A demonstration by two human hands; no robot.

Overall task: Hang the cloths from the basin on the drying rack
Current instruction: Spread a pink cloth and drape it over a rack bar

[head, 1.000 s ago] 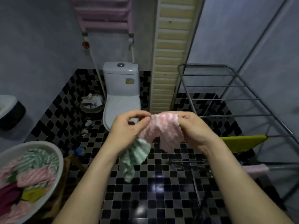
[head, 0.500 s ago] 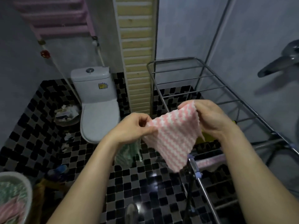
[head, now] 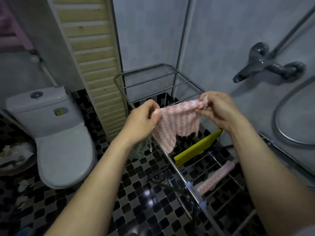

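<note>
Pinched at its two upper corners, the pink cloth (head: 177,123) stretched between left hand (head: 143,120) and right hand (head: 219,113), top edge taut and running left to right, rising a little toward the right. Both hands apart, each clamped on a corner; a green cloth (head: 139,149) also dangling below the left hand, apparently tucked in that same grip. Rack (head: 158,82) directly ahead and below, bare bars running crosswise, roughly parallel with that stretched edge. Lower hem hanging just over the near side rail. Right hand farther forward, close above a free bar; left hand nearer the side rail. Likely next: carry the edge forward over a free bar and lower it. Nearer bars already taken by a yellow cloth (head: 196,149) and another pink one (head: 216,176). Basin out of view
</note>
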